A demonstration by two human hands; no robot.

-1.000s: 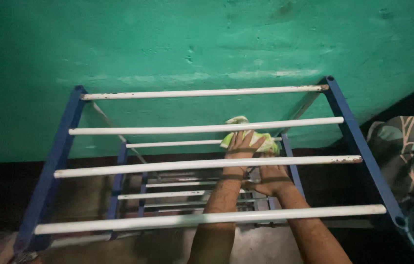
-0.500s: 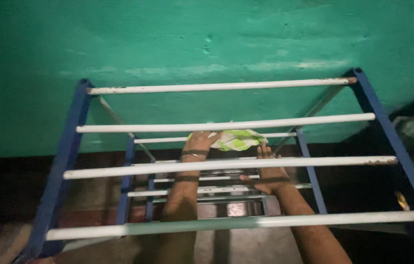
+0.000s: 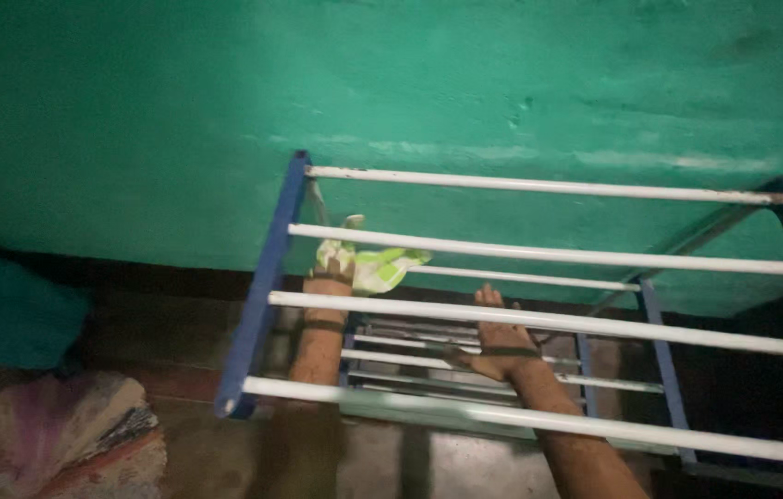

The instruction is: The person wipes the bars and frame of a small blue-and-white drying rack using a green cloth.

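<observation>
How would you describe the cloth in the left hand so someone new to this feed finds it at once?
Start at the blue-framed rack with white bars standing against the green wall. Follow the left hand up between the bars near the rack's left end; the cloth is bunched at its fingertips on a lower white bar. It is the only soft, crumpled thing there, pale green and white among straight bars.

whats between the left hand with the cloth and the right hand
In the head view, only a bare stretch of white rail separates the left hand, gripping the cloth, from the right hand.
</observation>
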